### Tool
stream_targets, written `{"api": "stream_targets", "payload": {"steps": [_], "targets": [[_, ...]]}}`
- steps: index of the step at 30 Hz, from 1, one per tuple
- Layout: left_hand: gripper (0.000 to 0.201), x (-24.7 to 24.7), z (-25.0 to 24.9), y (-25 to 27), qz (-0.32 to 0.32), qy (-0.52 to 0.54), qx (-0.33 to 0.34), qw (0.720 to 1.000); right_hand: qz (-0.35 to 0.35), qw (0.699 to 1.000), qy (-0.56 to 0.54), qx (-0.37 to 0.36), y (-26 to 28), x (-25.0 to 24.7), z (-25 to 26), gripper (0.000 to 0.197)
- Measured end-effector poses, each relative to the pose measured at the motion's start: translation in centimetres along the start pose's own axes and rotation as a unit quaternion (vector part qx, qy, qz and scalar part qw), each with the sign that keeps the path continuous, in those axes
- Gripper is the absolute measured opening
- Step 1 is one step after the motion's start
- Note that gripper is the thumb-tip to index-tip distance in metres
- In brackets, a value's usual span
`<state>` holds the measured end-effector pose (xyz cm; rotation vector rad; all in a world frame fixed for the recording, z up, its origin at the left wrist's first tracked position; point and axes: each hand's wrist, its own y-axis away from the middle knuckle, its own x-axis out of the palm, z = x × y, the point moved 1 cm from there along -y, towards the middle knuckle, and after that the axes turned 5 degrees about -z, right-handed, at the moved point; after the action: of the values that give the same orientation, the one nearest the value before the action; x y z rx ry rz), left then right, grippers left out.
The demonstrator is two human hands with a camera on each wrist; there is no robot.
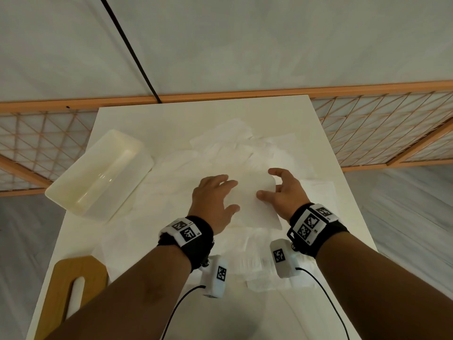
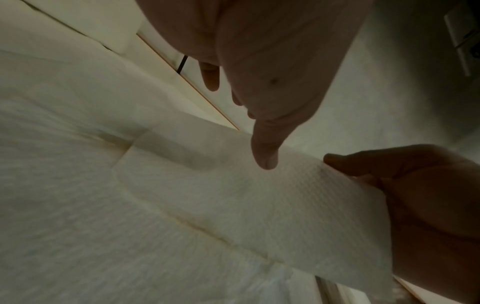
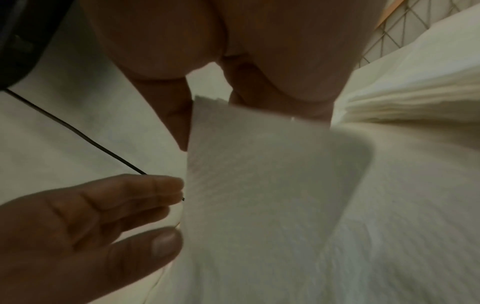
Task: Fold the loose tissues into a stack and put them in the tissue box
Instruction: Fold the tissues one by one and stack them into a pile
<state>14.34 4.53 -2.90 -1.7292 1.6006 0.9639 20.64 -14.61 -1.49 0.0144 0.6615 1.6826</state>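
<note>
Loose white tissues [image 1: 220,148] lie spread over the middle of the white table [image 1: 171,114]. One tissue [image 1: 252,209] lies between my hands. My right hand [image 1: 267,182] pinches its right edge and lifts it off the pile; the right wrist view shows the raised tissue [image 3: 259,174] running up between thumb and fingers. My left hand [image 1: 230,195] is open, fingers extended over the sheet's left side, its thumb [image 2: 265,152] pointing down at the tissue [image 2: 259,205]. The open white tissue box [image 1: 98,175] stands at the left. A stack of folded tissues [image 1: 259,266] sits near my wrists.
A wooden lid with a slot [image 1: 73,285] lies at the table's near left corner. A black cable [image 1: 132,50] runs across the wall behind the table. An orange lattice panel [image 1: 380,128] stands beyond the table's far and right edges.
</note>
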Motion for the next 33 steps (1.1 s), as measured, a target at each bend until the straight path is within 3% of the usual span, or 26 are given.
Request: {"api": "stream_targets", "payload": {"steps": [7,10,13,15,17,19,22,24,26,28,30,33], "targets": [[0.039,0.0,-0.8,-1.1,-0.021,0.018,0.031,0.999,0.057,0.995,0.006,-0.080,0.3,-1.0,0.3,0.071],[0.017,-0.3,-0.9,-1.7,-0.020,0.014,0.034,0.999,0.073,0.992,0.022,-0.104,0.2,-1.3,0.3,0.079],[0.002,-0.6,-1.5,-1.7,-0.010,0.018,0.049,0.999,0.061,0.991,0.033,-0.110,0.0,-1.4,0.3,0.081],[0.008,-1.1,-1.9,-1.3,-0.002,0.065,0.054,0.996,0.020,0.991,0.038,-0.127,0.1,-1.4,0.2,0.079],[0.022,-1.9,-2.1,-0.9,0.031,0.141,0.013,0.989,-0.023,0.989,0.040,-0.144,0.3,-1.7,0.4,0.080],[0.025,-2.7,-2.4,-0.7,0.074,0.215,-0.024,0.973,-0.007,0.986,0.057,-0.153,0.5,-2.1,0.9,0.077],[0.023,-3.8,-1.9,-0.6,0.106,0.274,-0.055,0.954,0.083,0.986,0.057,-0.130,0.2,-2.1,1.8,0.043],[0.018,-4.3,-1.4,-0.3,0.115,0.283,-0.084,0.948,0.093,0.987,0.044,-0.122,-0.1,-1.7,2.0,0.028],[0.012,-4.4,-0.8,0.0,0.109,0.304,-0.117,0.939,0.072,0.992,0.011,-0.105,-0.4,-1.4,1.8,0.038],[0.009,-3.9,-0.1,0.5,0.067,0.365,-0.173,0.912,0.067,0.993,-0.076,-0.064,-0.5,-1.0,1.3,0.062],[0.007,-3.0,0.5,1.0,0.015,0.451,-0.250,0.857,0.101,0.981,-0.163,-0.002,-0.5,-0.5,0.5,0.085],[0.007,-1.3,0.5,2.3,-0.007,0.560,-0.321,0.764,0.140,0.984,-0.100,0.049,-0.1,0.6,-1.1,0.074]]}}
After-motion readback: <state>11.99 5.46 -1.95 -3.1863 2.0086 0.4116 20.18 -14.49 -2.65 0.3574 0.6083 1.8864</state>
